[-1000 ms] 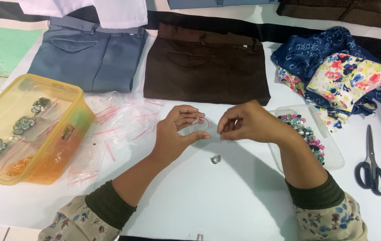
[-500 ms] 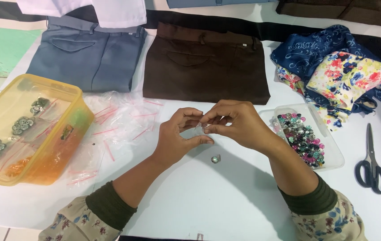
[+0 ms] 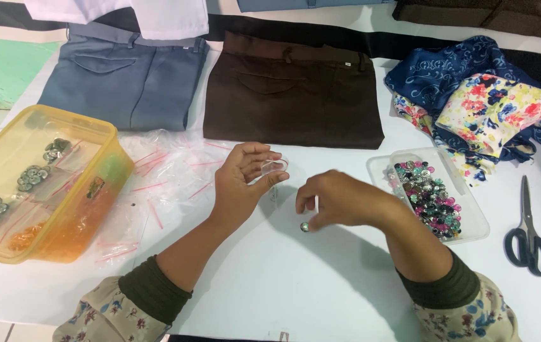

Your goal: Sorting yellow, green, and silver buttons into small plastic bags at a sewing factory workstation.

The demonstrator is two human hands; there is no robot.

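While the left hand (image 3: 242,183) holds a small clear plastic zip bag (image 3: 273,170) pinched between thumb and fingertips, its other fingers half spread, the right hand (image 3: 340,201) is lowered to the white table (image 3: 270,278) with its fingertips closing on a small round silver button (image 3: 304,226) lying just near of them; whether they already grip it I cannot tell. The button looks light, hard and smooth, likely to skid on the bare top, so the rim between two fingertips is the place to take it. The bag is limp and slippery, best held by its stiffer mouth.

Right of the right hand sits a shallow clear plastic tray (image 3: 473,221) full of mixed coloured buttons, then black-handled scissors (image 3: 527,231). To the left, more loose clear bags with red strips (image 3: 156,183) lie beside a yellow translucent plastic box (image 3: 102,190) holding bagged metal buttons. At the far side lie folded grey-blue trousers (image 3: 125,82), folded brown trousers (image 3: 289,88) and bunched floral fabrics (image 3: 479,95).
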